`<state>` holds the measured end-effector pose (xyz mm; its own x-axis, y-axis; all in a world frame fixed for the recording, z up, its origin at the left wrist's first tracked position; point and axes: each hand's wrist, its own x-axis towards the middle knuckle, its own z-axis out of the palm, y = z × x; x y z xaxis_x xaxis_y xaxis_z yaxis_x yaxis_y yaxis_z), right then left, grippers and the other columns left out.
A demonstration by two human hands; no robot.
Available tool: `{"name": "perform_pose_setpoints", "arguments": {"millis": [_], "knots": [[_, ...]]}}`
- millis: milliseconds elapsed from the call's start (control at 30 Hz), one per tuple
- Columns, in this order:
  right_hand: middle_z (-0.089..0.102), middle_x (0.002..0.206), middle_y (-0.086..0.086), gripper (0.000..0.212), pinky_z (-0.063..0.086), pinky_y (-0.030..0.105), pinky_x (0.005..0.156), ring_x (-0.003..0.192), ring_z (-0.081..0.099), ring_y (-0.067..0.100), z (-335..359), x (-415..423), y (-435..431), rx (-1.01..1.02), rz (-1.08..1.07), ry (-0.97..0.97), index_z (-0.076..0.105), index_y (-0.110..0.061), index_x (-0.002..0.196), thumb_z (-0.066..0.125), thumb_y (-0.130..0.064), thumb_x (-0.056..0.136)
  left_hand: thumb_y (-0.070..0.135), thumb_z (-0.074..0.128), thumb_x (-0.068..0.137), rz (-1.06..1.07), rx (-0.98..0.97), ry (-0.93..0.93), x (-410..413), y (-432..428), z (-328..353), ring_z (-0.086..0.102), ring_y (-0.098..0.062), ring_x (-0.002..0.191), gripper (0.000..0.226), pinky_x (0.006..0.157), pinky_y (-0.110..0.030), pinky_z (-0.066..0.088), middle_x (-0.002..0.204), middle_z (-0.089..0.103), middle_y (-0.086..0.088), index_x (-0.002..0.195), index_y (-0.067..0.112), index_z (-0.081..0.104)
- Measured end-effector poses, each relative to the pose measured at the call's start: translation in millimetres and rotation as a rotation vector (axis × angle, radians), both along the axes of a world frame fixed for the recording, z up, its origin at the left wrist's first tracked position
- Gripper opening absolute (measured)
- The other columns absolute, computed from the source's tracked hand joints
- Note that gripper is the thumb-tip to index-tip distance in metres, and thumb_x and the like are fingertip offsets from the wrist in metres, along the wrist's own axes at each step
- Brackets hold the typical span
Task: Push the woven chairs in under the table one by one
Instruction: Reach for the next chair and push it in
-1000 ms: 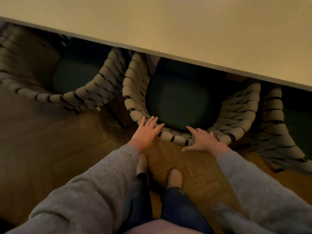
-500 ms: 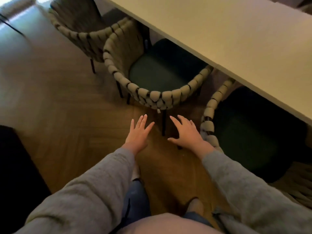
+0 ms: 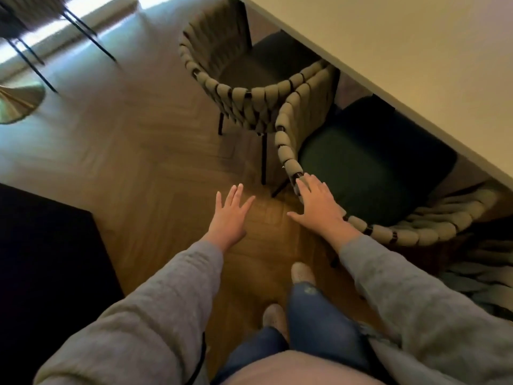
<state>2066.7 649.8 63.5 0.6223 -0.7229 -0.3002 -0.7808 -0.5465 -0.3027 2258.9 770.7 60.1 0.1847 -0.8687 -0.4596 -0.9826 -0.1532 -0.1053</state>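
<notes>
Two flat hands, fingers spread: your right hand (image 3: 316, 208) lies over the near woven chair's (image 3: 283, 140) rim; your left hand (image 3: 229, 216) hangs above the floor (image 3: 133, 168).

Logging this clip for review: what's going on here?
A person in grey sleeves stands by the table. The open right hand lies at the woven back rim of the near chair; the open left hand hovers over the wooden floor, touching nothing. The far chair is untouched. Both seats sit partly under the table.
</notes>
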Motion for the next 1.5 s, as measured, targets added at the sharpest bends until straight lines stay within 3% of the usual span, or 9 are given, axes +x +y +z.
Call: {"name": "perform_pose_setpoints", "arguments": {"millis": [200, 667, 867, 933, 1033, 1133, 1267, 1500], "knots": [[0.008, 0.163, 0.01, 0.091, 0.006, 0.039, 0.121, 0.15, 0.004, 0.025, -10.9, 101.4, -90.4, -0.076, 0.062, -0.083, 0.014, -0.012, 0.155, 0.063, -0.048, 0.088, 0.021, 0.059, 0.09, 0.053, -0.031, -0.032, 92.2, -86.2, -2.6, -0.014, -0.03, 0.148, 0.086, 0.116, -0.056, -0.001, 0.16, -0.013, -0.015, 0.155, 0.025, 0.003], [0.006, 0.163, 0.009, 0.096, 0.003, 0.04, 0.12, 0.15, 0.002, 0.025, -5.1, 278.7, -252.0, -0.022, 0.154, -0.022, 0.01, -0.015, 0.156, 0.065, -0.05, 0.086, 0.027, 0.061, 0.089, 0.088, -0.02, -0.026, 278.0, -254.6, 14.7, -0.012, -0.031, 0.148, 0.088, 0.116, -0.057, 0.001, 0.161, -0.011, -0.015, 0.155, 0.024, 0.003], [0.008, 0.163, 0.008, 0.105, 0.007, 0.043, 0.12, 0.15, 0.007, 0.025, -28.4, 356.8, -290.1, 0.151, 0.093, 0.103, 0.001, -0.019, 0.156, 0.065, -0.058, 0.083, 0.028, 0.065, 0.088, -0.072, 0.003, 0.005, 378.6, -328.0, -2.0, -0.011, -0.031, 0.148, 0.091, 0.116, -0.058, 0.001, 0.161, -0.01, -0.015, 0.155, 0.022, 0.004], [0.015, 0.162, 0.008, 0.108, 0.013, 0.047, 0.121, 0.148, 0.017, 0.026, -36.8, 386.3, -295.3, 0.282, -0.01, 0.148, -0.001, -0.021, 0.156, 0.064, -0.063, 0.081, 0.026, 0.064, 0.088, -0.169, 0.027, -0.001, 414.7, -356.1, -6.4, -0.009, -0.031, 0.148, 0.091, 0.116, -0.058, 0.002, 0.161, -0.008, -0.015, 0.155, 0.022, 0.002], [0.031, 0.155, 0.006, 0.106, 0.018, 0.051, 0.118, 0.141, 0.033, 0.029, -42.6, 421.9, -294.0, 0.322, -0.088, 0.271, 0.001, -0.024, 0.156, 0.06, -0.069, 0.08, 0.021, 0.062, 0.09, -0.307, 0.077, -0.028, 459.0, -390.9, -7.6, -0.005, -0.03, 0.149, 0.088, 0.115, -0.059, 0.002, 0.162, 0.001, -0.012, 0.155, 0.023, 0.002], [0.04, 0.148, 0.007, 0.096, 0.024, 0.05, 0.116, 0.134, 0.04, 0.032, -46.4, 451.0, -293.7, 0.35, -0.207, 0.303, 0.011, -0.023, 0.155, 0.06, -0.063, 0.083, 0.023, 0.065, 0.089, -0.43, 0.181, -0.048, 498.5, -421.1, -7.0, -0.001, -0.03, 0.149, 0.087, 0.116, -0.06, 0.003, 0.162, 0.007, -0.009, 0.155, 0.022, 0.008], [0.049, 0.138, 0.004, 0.067, 0.031, 0.052, 0.11, 0.127, 0.047, 0.029, -39.8, 469.4, -294.6, 0.372, -0.278, 0.366, 0.035, -0.023, 0.144, 0.061, -0.047, 0.087, 0.027, 0.068, 0.086, -0.57, 0.265, -0.08, 522.6, -448.3, -10.2, 0.006, -0.03, 0.148, 0.083, 0.115, -0.061, 0.009, 0.16, 0.014, -0.009, 0.152, 0.022, 0.02], [0.055, 0.13, 0.005, 0.058, 0.045, 0.043, 0.097, 0.119, 0.053, 0.027, -46.8, 489.9, -300.9, 0.372, -0.384, 0.349, 0.04, -0.023, 0.138, 0.063, -0.034, 0.086, 0.025, 0.064, 0.089, -0.726, 0.335, -0.151, 537.0, -490.8, -23.5, 0.018, -0.026, 0.146, 0.073, 0.117, -0.059, 0.005, 0.153, 0.033, -0.006, 0.151, 0.02, 0.024]]}}
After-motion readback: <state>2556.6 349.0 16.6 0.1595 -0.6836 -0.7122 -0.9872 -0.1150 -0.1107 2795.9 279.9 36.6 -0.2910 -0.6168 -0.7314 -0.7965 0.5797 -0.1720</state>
